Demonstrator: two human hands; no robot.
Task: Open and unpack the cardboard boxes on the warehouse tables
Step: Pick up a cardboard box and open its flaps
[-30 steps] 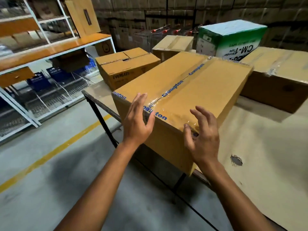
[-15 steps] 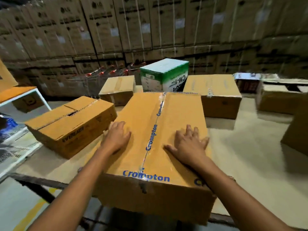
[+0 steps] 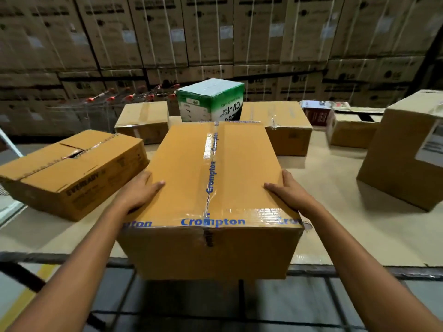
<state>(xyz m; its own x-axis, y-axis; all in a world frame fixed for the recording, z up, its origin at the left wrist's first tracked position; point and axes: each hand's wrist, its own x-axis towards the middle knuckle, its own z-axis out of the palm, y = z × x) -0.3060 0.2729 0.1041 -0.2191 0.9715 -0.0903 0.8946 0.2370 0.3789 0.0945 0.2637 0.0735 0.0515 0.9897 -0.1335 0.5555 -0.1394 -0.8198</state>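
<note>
On the table [image 3: 335,224], left hand [image 3: 140,191] and right hand [image 3: 291,191] grasp one Crompton box [image 3: 191,178] among seven others [image 3: 72,173]

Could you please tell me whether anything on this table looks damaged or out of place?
The Crompton box juts out past the near edge of the table. To its left, the Eveready box has a split top seam, with the flaps gaping slightly.

Crompton box [image 3: 187,176], brown, top seam and near edge sealed with blue-printed clear tape, stands upright at the near edge of the table [image 3: 359,236], 1 Eveready box [image 3: 72,173] just left, tape partly split.
</note>
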